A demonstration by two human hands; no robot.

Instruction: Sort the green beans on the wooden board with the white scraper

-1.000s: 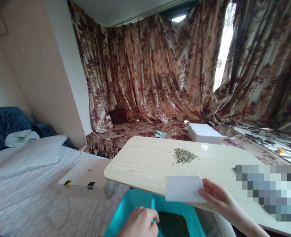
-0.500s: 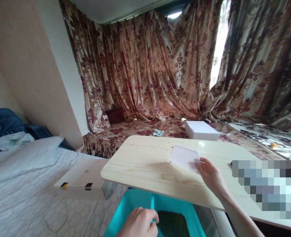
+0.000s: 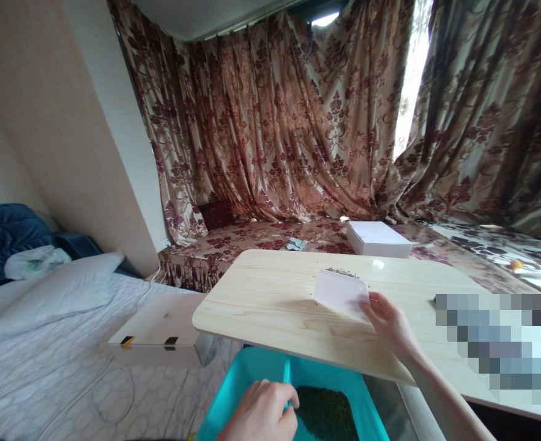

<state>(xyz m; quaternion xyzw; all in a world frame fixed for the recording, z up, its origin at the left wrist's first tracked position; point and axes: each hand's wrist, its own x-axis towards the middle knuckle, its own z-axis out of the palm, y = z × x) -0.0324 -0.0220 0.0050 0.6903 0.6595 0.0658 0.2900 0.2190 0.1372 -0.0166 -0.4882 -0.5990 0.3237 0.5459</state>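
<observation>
Gripping white card (image 3: 341, 293) at its 4 o'clock side with right hand (image 3: 387, 320); holding it tilted at wooden tabletop (image 3: 261, 294). Cannot tell whether touching wood along lower edge. Partly hiding small grains (image 3: 340, 271), visible at 12 o'clock past card. Clasping divider (image 3: 287, 370) of teal bin (image 3: 234, 383) with curled left hand (image 3: 265, 409). Noted dark granular material (image 3: 328, 409) inside bin, at 3 o'clock from that hand.
</observation>
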